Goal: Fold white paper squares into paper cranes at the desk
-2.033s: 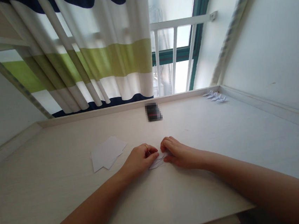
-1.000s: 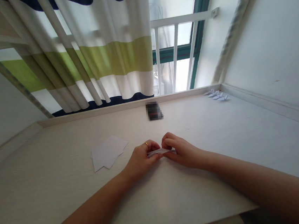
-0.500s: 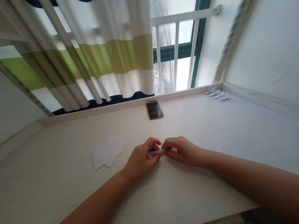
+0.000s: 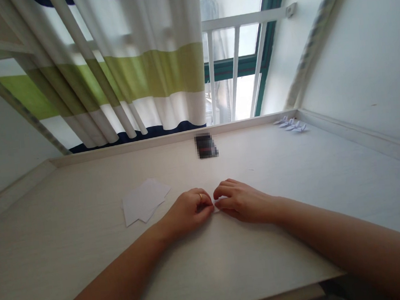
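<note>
Both my hands rest on the pale wooden desk (image 4: pixel 90 255), knuckles up and fingertips meeting. My left hand (image 4: pixel 188 212), with a gold ring on one finger, is curled closed. My right hand (image 4: pixel 238 202) is curled beside it. Between the two sets of fingertips only a small white corner of a folded paper piece (image 4: pixel 215 209) shows. The rest of that paper is hidden under my fingers, pressed against the desk.
A loose stack of white paper sheets (image 4: pixel 144 200) lies to the left of my hands. Several small folded white paper figures (image 4: pixel 290 125) sit in the far right corner. A blurred dark object (image 4: pixel 205 145) stands near the back edge, below a striped curtain and window bars.
The folded paper was held slightly above the desk between my fingertips. Both hands have now lowered onto the desk and closed over it, so that almost none of it shows.
</note>
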Demonstrator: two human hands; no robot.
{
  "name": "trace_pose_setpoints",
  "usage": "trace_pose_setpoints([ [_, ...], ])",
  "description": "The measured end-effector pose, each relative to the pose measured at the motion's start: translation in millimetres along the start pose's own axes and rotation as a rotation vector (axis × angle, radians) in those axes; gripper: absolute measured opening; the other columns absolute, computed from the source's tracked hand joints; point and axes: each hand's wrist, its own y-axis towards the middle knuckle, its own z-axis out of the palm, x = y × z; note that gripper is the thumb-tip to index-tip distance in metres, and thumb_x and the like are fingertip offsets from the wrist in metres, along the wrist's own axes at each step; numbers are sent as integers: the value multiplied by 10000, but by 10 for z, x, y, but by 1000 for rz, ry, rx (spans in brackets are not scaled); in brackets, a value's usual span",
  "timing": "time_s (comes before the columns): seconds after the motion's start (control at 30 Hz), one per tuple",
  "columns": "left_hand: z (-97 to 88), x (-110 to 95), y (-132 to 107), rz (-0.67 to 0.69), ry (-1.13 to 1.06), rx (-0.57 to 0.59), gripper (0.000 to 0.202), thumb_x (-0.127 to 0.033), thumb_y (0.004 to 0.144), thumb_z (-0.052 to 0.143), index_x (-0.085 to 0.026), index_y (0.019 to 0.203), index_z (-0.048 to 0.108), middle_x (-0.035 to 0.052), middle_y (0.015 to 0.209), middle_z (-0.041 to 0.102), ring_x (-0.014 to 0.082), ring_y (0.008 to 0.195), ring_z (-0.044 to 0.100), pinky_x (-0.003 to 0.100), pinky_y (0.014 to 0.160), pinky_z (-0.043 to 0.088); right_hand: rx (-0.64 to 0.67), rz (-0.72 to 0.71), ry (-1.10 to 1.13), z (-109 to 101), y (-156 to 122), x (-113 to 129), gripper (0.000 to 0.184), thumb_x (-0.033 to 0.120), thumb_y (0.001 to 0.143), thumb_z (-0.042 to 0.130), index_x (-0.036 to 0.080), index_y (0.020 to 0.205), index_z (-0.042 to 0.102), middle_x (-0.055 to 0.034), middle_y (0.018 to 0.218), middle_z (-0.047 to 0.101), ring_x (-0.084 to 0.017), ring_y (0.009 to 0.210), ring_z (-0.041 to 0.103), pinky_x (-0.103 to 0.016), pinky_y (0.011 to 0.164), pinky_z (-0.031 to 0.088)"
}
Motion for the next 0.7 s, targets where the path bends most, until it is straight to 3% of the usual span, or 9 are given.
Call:
trace_pose_setpoints([
  [0.2, 21, 54, 26, -79, -59, -22, 115, -157, 733, 501, -160, 736, 616, 19, 783, 602, 116, 721, 542, 222, 682, 423, 12, -21, 43, -59, -8, 6, 195, 180, 827, 443, 140, 837, 634, -99, 883, 584, -155, 802, 470, -304, 743, 366],
  [0.4, 35, 63, 35, -80, -106, -28, 120, -179, 730, 516, -167, 758, 633, 16, 791, 602, 116, 728, 551, 218, 684, 425, 16, -12, 108, -24, -2, 16, 217, 147, 837, 406, 135, 808, 620, -85, 771, 563, -152, 747, 460, -281, 691, 390],
  [0.7, 39, 63, 44, -110, -141, -21, 125, -224, 715, 547, -163, 714, 656, 17, 779, 588, 116, 699, 550, 226, 668, 428, -5, 183, 372, 60, 18, 7, 137, 115, 781, 480, 133, 771, 616, -67, 784, 556, -137, 751, 511, -255, 708, 419],
])
